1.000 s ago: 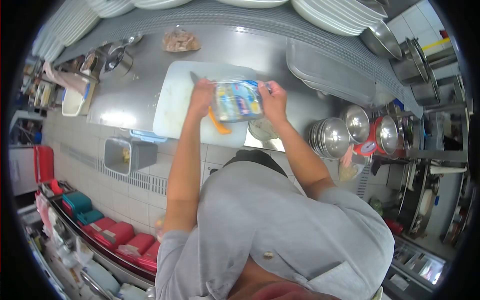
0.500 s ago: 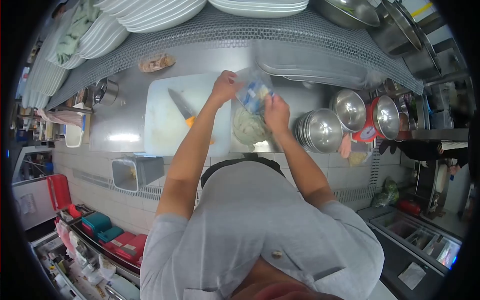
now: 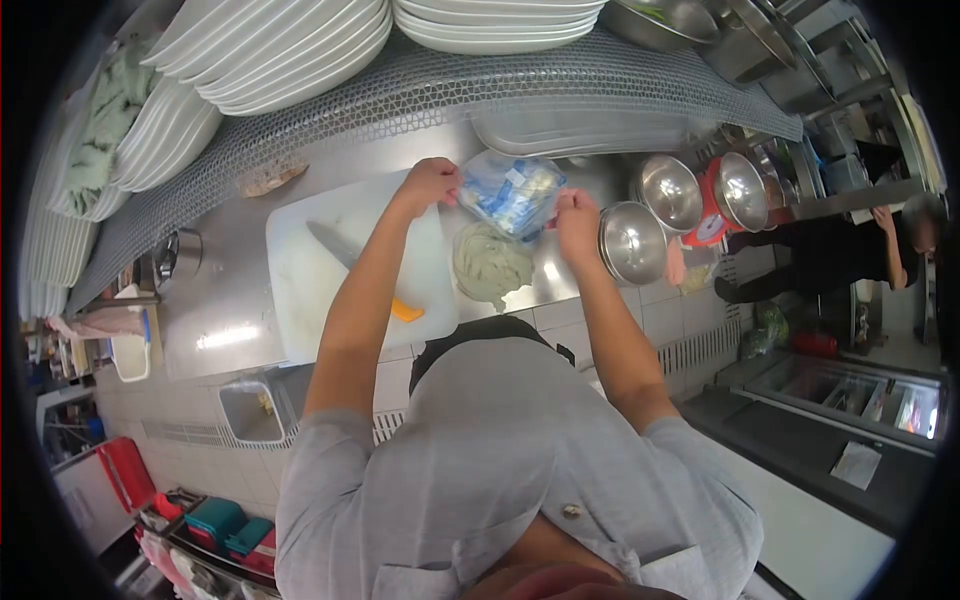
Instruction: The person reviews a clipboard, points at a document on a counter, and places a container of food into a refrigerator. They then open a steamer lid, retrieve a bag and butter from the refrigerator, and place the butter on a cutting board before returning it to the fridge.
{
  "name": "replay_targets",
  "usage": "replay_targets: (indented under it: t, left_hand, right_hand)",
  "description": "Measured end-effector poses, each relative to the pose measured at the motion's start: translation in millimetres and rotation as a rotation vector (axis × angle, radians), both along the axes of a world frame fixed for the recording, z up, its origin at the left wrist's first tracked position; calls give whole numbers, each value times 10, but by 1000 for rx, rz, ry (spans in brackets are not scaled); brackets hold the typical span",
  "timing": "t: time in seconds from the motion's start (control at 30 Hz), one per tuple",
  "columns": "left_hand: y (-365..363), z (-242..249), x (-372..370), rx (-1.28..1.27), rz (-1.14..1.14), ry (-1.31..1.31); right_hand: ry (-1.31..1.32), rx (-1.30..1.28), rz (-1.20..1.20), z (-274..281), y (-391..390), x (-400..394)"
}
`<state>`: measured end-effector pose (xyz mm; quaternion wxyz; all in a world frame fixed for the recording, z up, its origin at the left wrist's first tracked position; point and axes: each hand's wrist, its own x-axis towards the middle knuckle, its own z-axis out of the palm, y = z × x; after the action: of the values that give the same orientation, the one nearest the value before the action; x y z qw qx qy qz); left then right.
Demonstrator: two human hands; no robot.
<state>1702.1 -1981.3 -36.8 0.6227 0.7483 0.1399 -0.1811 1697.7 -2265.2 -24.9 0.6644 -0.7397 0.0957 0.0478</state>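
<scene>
A clear plastic bag (image 3: 512,197) with blue print and pale contents is stretched between my two hands above the steel counter. My left hand (image 3: 430,187) is closed at the bag's left edge. At its right edge, my right hand (image 3: 577,222) pinches the plastic. Just below the bag lies a crumpled grey-green cloth (image 3: 492,264). A white cutting board (image 3: 300,270) is under my left forearm, and a knife with an orange handle (image 3: 405,311) rests on it, its middle partly hidden by the arm.
Stacked steel bowls (image 3: 633,243) and a red scale (image 3: 709,225) stand at right. A clear lidded tray (image 3: 580,130) lies behind the bag. White plates (image 3: 290,60) fill the mesh-lined shelf (image 3: 420,90). A grey bin (image 3: 250,410) is below the counter. Another person (image 3: 830,245) stands far right.
The bag is now spread wider and flatter, with my hands further apart at its sides. My view has turned, and a person has come into view at the right.
</scene>
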Motion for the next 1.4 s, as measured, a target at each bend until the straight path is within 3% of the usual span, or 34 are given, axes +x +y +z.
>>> replay_targets:
  t: [0.07,0.13,0.23,0.33,0.47,0.77,0.87,0.97,1.07,1.17,1.3,1.33,1.4]
  left_hand:
    - [-47,100,-135,-280,94,-19]
    - [-81,35,-159,-185,43,-37]
    - [-94,133,-181,-243,6,-61]
    - [-83,403,-471,-530,59,-59]
    - [22,654,-521,-795,128,-57]
    - [-132,1496,-669,-1080,-44,-218]
    - [-93,1450,-444,-1075,-106,-251]
    - [105,1685,-587,-984,-54,-424]
    - [570,1574,-778,-897,89,-499]
    - [945,1600,-1132,-769,265,-610]
    - [1373,1679,-1660,-718,467,-650]
    - [1221,1946,-1778,-634,490,-669]
    - [1724,1502,-1978,-642,412,-810]
  right_hand:
    - [-51,-206,28,70,-23,35]
    - [9,-319,20,133,-48,6]
    - [-373,-554,10,44,-57,-4]
    - [-7,-200,23,260,99,-98]
    - [7,-79,-45,375,76,-122]
    - [-87,-18,1,603,373,-6]
    - [-99,-39,63,579,418,-92]
    - [-127,120,125,606,353,-68]
    - [-255,-77,252,382,228,-340]
    - [-269,-337,531,260,227,-773]
    - [-255,-483,493,208,469,-840]
    - [-293,-513,482,209,544,-823]
    - [-414,-522,490,125,799,-759]
